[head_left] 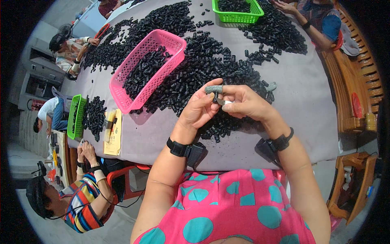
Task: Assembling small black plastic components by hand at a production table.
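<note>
1. Black piece (215, 99), small, mostly hidden: between the hands, above the near side of the pile (211, 65).
2. Left hand (198, 109): thumb and fingers appear pinched on the piece.
3. Right hand (248, 105): thumb and fingers clamped on a small white tool (227, 103), its end by the piece. Grey sleeve (213, 89) on the index finger.
4. Handling, judged: light, stiff, perhaps brittle; surface perhaps slippery. Best hold: round the sides, fingertips clear of the tool.
5. Pink basket (166, 42), holding more pieces: far left.
</note>
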Demonstrator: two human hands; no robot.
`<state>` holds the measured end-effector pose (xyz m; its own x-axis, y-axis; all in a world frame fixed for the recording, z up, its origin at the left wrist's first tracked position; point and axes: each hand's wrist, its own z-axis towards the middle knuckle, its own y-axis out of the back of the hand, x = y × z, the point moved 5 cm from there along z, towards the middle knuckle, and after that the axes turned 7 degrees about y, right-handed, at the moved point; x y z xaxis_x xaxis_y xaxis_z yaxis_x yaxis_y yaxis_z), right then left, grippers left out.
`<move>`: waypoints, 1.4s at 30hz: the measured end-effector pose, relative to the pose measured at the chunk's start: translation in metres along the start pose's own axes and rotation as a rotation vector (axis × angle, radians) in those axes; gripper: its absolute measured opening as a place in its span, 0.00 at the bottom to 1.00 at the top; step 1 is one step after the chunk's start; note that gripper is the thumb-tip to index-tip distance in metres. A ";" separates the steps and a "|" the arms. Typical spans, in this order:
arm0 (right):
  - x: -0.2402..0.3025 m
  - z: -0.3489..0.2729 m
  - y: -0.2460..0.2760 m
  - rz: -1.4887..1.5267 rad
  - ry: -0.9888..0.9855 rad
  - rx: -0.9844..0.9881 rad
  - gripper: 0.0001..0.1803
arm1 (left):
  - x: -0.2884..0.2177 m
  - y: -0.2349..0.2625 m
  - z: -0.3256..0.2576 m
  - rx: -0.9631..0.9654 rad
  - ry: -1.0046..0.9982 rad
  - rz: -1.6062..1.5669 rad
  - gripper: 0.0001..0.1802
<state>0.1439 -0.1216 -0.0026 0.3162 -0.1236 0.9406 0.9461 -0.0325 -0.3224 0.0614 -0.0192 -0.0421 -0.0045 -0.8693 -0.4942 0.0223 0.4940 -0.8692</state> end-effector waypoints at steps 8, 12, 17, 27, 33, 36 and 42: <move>-0.007 0.000 0.006 0.001 -0.029 0.019 0.31 | 0.000 0.000 0.000 -0.087 -0.006 0.065 0.31; -0.010 0.001 0.008 -0.015 -0.026 0.011 0.30 | 0.001 0.005 0.000 -0.031 -0.003 0.012 0.27; -0.010 0.003 0.010 -0.031 0.022 -0.026 0.21 | 0.002 0.007 0.000 -0.075 -0.007 0.031 0.29; -0.005 0.002 0.007 -0.002 0.000 0.052 0.19 | -0.002 0.000 0.000 -0.056 -0.010 0.098 0.30; 0.004 0.001 -0.003 -0.074 -0.020 -0.044 0.24 | -0.004 0.002 -0.003 -0.136 -0.010 0.174 0.28; 0.002 0.001 0.003 -0.155 0.001 -0.076 0.24 | -0.013 -0.003 -0.007 -0.214 -0.031 0.258 0.25; 0.010 -0.006 0.015 -0.166 0.071 -0.207 0.22 | -0.126 -0.019 -0.047 -0.640 -0.683 0.772 0.20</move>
<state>0.1605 -0.1297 0.0013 0.1458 -0.1687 0.9748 0.9476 -0.2593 -0.1866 0.0144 0.0811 0.0357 0.3240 -0.0761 -0.9430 -0.7128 0.6357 -0.2962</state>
